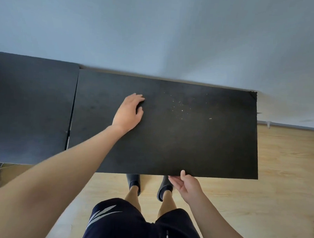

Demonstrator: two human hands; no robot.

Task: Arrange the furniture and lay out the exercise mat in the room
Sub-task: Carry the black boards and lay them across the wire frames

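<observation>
Black tabletop (197, 139), one, taken at its near edge by our right hand (186, 186): thumb on top, fingers curled beneath, pinching the board. Our left hand (128, 113) rests on the top surface left of centre, fingers loosely bent, gripping nothing. Pale specks (180, 107), a scatter too fine for us to count, lie on the surface to the right of that hand. The far edge runs close along one grey wall (157, 37). Second black tabletop (29, 108), one, stands just beside the first on the left, with a narrow gap between. Dark slippers (133, 181), two, are on our feet, toes under the near edge. Dark shorts (121, 224), one pair. Light wood floor (276, 179) lies beneath.
</observation>
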